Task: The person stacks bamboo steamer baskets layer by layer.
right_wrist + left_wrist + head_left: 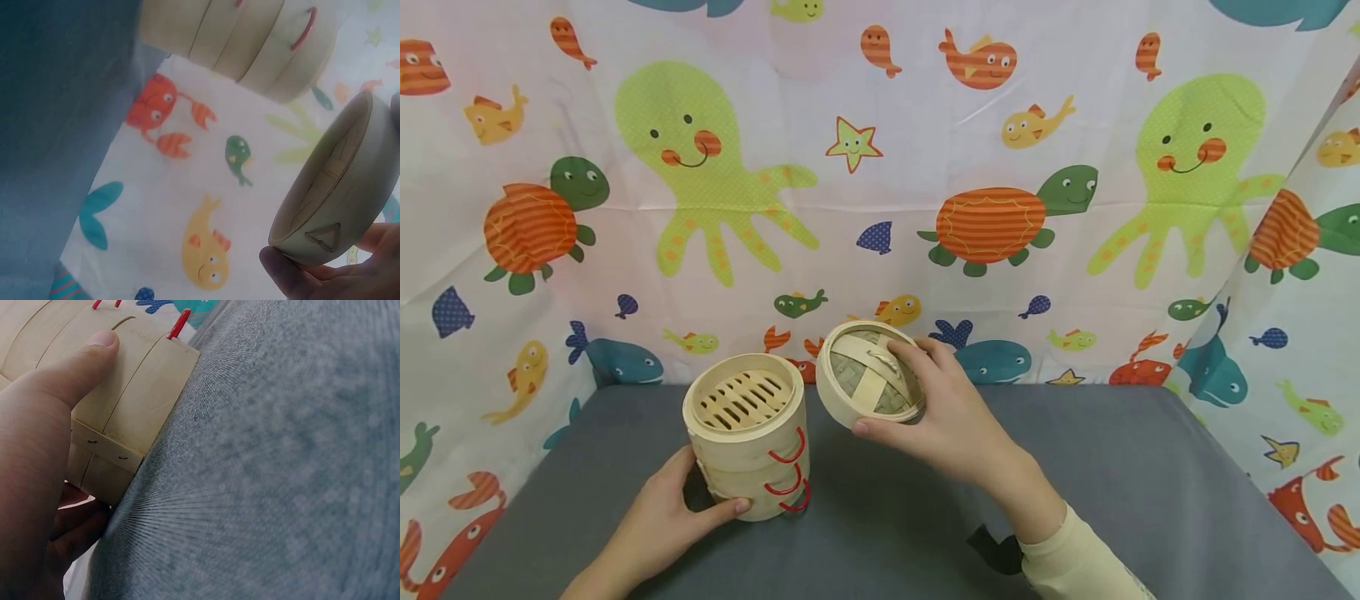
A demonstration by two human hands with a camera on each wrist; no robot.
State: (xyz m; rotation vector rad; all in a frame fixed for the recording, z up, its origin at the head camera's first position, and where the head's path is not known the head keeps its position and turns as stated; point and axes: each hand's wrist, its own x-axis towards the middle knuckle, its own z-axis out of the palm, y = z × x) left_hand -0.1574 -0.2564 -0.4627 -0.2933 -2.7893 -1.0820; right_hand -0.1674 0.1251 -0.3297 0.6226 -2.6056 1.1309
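A round bamboo steamer [748, 442] of stacked tiers stands on the grey table, its slatted top tier uncovered and red loops down its right side. My left hand [662, 517] holds the stack low on its left and front, thumb across the front wall; in the left wrist view the thumb [87, 365] presses the bamboo wall just above the cloth. To the right of the stack, my right hand [951, 408] grips the woven steamer lid [868, 375] by its rim, raised and tilted. The right wrist view shows the lid's hollow underside [328, 169] facing the stack.
A grey cloth covers the table [1112, 475]. A black patch [996, 550] lies on it beside my right sleeve [1075, 558]. Behind and at both sides hangs a white curtain [910, 175] printed with sea animals.
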